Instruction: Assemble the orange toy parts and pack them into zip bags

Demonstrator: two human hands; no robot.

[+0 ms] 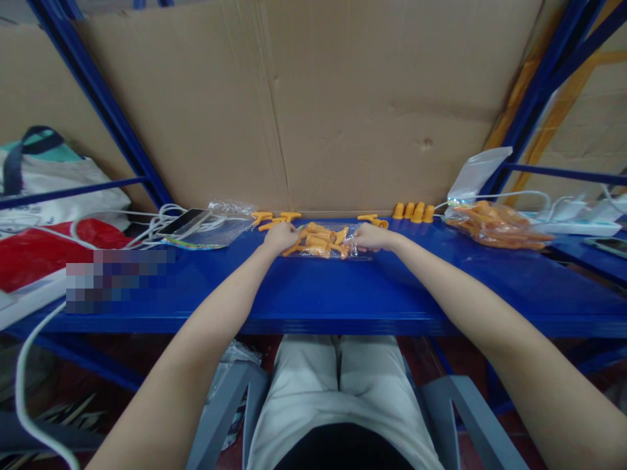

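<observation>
A small clear plastic bag (323, 243) filled with several orange plastic parts lies on the blue shelf top (313, 294). My left hand (280, 236) grips the bag's left end, fingers closed. My right hand (371, 237) pinches its right end, fingers closed. Loose orange T-shaped parts (274, 219) lie just behind the bag on the left, and another orange T-shaped part (375, 220) lies behind my right hand. A row of orange caps (414, 211) stands upright at the back.
A bigger bag of orange parts (494, 225) sits at the right, with a white pouch (477, 171) behind it. A phone (183, 222) with white cables and empty clear bags (223, 222) lie left. Cardboard (313, 98) walls the back. A red and white tote bag (39, 215) stands far left.
</observation>
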